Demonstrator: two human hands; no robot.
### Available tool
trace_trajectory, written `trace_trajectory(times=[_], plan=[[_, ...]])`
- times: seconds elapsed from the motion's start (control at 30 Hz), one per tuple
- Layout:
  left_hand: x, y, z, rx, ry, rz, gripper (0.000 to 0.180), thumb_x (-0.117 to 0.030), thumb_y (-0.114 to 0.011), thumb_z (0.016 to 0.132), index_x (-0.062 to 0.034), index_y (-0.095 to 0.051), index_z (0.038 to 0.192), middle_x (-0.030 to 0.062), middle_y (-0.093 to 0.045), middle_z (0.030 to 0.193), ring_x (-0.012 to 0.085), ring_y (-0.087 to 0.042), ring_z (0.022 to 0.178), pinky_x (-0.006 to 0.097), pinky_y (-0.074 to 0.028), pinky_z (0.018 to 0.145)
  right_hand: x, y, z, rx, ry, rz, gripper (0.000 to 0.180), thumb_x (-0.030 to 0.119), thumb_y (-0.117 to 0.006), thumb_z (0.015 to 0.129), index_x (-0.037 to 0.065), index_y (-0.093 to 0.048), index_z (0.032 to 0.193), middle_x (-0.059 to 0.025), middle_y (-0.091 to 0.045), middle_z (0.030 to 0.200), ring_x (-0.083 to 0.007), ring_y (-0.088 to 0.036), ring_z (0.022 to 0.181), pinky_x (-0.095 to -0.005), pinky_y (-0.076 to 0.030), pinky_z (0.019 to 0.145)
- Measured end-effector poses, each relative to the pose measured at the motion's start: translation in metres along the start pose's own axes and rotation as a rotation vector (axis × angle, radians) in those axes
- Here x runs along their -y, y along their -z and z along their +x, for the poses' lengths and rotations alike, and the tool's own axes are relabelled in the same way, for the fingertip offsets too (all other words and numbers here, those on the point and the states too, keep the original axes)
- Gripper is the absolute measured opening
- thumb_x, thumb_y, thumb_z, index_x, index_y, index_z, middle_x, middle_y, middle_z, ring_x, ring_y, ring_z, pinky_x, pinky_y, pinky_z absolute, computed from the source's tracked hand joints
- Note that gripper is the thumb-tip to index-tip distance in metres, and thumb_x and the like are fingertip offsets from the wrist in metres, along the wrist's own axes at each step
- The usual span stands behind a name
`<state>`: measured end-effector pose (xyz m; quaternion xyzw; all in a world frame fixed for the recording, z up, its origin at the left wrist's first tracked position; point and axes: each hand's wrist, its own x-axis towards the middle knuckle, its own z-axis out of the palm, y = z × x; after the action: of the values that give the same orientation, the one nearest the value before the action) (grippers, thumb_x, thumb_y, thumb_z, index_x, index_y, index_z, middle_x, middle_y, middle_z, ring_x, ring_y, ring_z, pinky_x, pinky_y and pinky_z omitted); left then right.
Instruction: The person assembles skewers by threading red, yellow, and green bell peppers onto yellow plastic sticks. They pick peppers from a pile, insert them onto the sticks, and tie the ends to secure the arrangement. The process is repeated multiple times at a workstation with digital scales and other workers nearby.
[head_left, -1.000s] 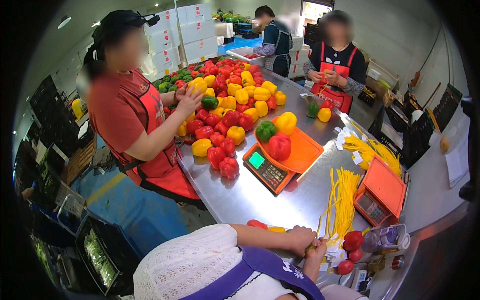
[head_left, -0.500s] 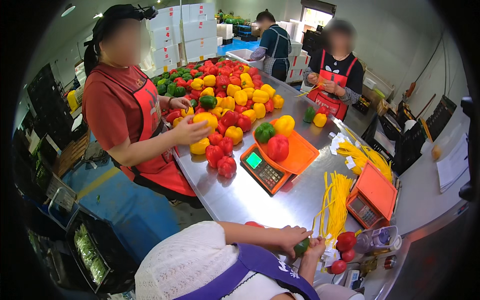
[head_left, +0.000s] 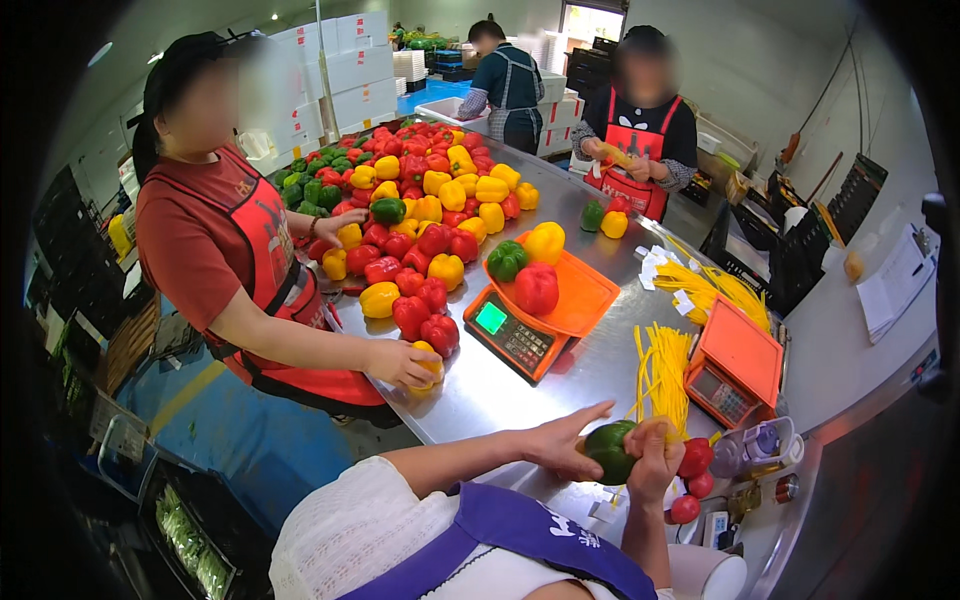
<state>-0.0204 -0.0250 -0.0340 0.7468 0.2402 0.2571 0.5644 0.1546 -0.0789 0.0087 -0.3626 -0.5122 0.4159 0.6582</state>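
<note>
Just above the near edge of the metal table [head_left: 470, 405], I hold a green bell pepper [head_left: 607, 452] between my hands. My left hand [head_left: 560, 442] is at its left side, with the thumb against it and a finger stretched out above. My right hand [head_left: 655, 458] is closed at its right side; whatever else may be in those fingers is hidden. Right beside that hand lie a bundle of yellow strips [head_left: 660, 370] and a few red bell peppers [head_left: 696, 457].
An orange scale [head_left: 520, 335] carries a green, a yellow and a red pepper; a second orange scale [head_left: 738, 358] stands right. A large heap of mixed peppers [head_left: 430, 185] covers the far left. A co-worker's hand [head_left: 405, 365] grips a yellow pepper at the left edge.
My hands have raised the green pepper, and more of it shows. My left fingers have spread. The co-worker at left has brought a yellow pepper nearer, beside the red ones. The view has shifted slightly.
</note>
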Motion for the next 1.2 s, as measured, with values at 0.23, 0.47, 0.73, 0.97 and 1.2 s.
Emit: trace_trajectory(times=[0.23, 0.47, 0.73, 0.97, 1.2], plan=[[-0.062, 0.016, 0.017, 0.159, -0.156, 0.018, 0.121, -0.020, -0.083, 0.072, -0.0099, 0.005, 0.155, 0.0158, -0.054, 0.132, 0.0289, -0.060, 0.113, 0.034, -0.046, 0.098, 0.006, -0.023, -0.004, 0.078, -0.230, 0.283, 0.030, 0.025, -0.045, 0.104, 0.004, -0.052, 0.083, -0.0010, -0.049, 0.073, -0.0082, -0.042, 0.062, -0.0233, -0.035, 0.055], [-0.056, 0.010, 0.021, 0.185, -0.158, 0.065, 0.117, -0.019, -0.081, 0.076, -0.0090, 0.005, 0.155, 0.0134, -0.061, 0.122, 0.0264, -0.063, 0.108, 0.033, -0.047, 0.095, 0.022, -0.028, -0.007, 0.162, -0.106, 0.196, 0.030, 0.020, -0.042, 0.104, 0.003, -0.050, 0.080, -0.0054, -0.050, 0.075, -0.0155, -0.049, 0.069, -0.0283, -0.040, 0.066], [-0.042, 0.008, 0.019, 0.233, -0.280, -0.102, 0.048, -0.019, -0.071, 0.086, -0.0065, -0.051, 0.128, 0.0106, -0.060, 0.107, 0.0227, -0.058, 0.106, 0.033, -0.045, 0.094, 0.053, -0.037, -0.004, 0.312, 0.511, -0.873, 0.005, 0.000, -0.063, 0.082, 0.003, -0.059, 0.083, -0.0114, -0.054, 0.085, -0.0275, -0.051, 0.079, -0.0349, -0.043, 0.072], [-0.032, 0.006, 0.015, 0.136, -0.290, 0.010, 0.034, -0.019, -0.073, 0.081, -0.0087, -0.062, 0.112, 0.0085, -0.057, 0.100, 0.0229, -0.054, 0.104, 0.033, -0.043, 0.093, 0.038, -0.005, -0.004, 0.195, 0.135, -0.600, 0.027, 0.024, -0.053, 0.098, 0.003, -0.059, 0.081, -0.0045, -0.048, 0.073, -0.0187, -0.049, 0.070, -0.0315, -0.039, 0.065], [-0.038, -0.001, 0.008, -0.082, -0.380, 0.063, 0.021, -0.019, -0.072, 0.080, -0.0086, -0.067, 0.098, 0.0080, -0.059, 0.099, 0.0247, -0.053, 0.104, 0.036, -0.042, 0.095, 0.025, 0.026, -0.013, 0.004, -0.520, 0.372, 0.033, 0.033, -0.041, 0.105, 0.010, -0.051, 0.084, 0.0033, -0.041, 0.062, -0.0045, -0.032, 0.046, -0.0208, -0.024, 0.041]])
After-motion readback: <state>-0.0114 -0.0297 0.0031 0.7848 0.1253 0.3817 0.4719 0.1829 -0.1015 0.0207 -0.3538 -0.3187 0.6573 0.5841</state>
